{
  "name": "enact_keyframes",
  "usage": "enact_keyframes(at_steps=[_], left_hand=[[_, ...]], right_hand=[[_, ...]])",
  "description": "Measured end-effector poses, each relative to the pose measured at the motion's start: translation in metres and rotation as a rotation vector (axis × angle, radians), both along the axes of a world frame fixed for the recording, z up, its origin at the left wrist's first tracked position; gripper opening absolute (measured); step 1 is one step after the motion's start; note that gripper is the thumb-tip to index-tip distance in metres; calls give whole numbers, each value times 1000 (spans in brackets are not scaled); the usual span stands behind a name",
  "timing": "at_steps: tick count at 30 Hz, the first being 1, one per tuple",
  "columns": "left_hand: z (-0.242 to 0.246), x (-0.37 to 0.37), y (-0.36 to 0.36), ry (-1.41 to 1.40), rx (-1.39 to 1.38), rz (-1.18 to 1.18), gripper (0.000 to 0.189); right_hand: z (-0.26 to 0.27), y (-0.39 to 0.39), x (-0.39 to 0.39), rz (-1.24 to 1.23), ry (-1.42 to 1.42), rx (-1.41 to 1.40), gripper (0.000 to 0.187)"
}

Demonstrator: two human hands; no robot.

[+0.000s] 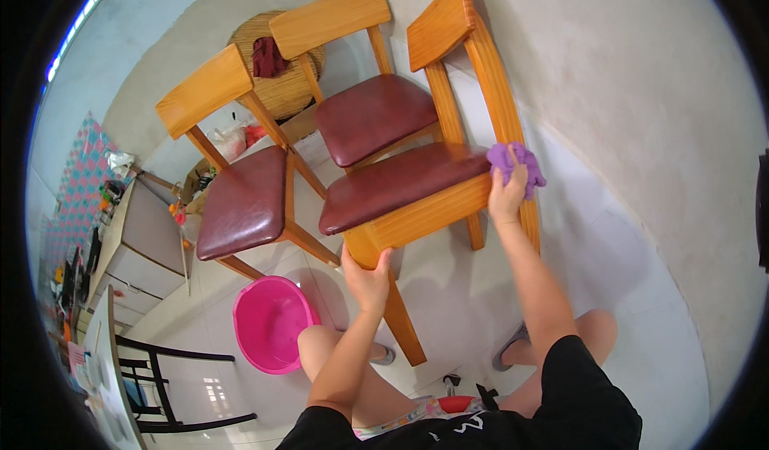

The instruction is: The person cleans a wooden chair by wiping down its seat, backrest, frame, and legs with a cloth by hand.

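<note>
Before me stands a wooden chair with a dark red padded seat (399, 188), turned side-on and apparently tilted. My left hand (367, 275) grips the top of its front leg (401, 324), just below the seat corner. With my right hand (508, 190) I hold a crumpled purple cloth (521, 164) against the rear upright (498, 89), where it meets the seat's back corner. Part of the cloth is hidden behind my fingers.
Two similar chairs stand beyond, one with its seat at left (243, 209), one at the back (375, 119). A pink basin (273, 327) sits on the floor by my left knee. A round woven mat (288, 89) with a dark red cloth (268, 57) leans at the wall (601, 77). Left are a cabinet (153, 233) and a black-framed chair (159, 384).
</note>
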State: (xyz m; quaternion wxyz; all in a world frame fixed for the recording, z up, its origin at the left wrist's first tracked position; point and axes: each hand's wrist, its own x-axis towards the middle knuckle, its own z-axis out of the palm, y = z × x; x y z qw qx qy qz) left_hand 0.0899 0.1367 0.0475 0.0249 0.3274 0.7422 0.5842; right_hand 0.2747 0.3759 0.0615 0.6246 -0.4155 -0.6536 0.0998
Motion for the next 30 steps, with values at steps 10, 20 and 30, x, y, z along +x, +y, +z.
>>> enact_keyframes(at_steps=[10, 20, 30], left_hand=[[-1, -6, 1, 68, 59, -29, 82], [3, 5, -1, 176, -17, 55, 82], [-4, -4, -5, 49, 80, -3, 52]], right_hand=[[2, -117, -39, 442, -531, 179, 67], [-33, 17, 33, -121, -72, -237, 62], [1, -144, -115, -7, -299, -161, 80]])
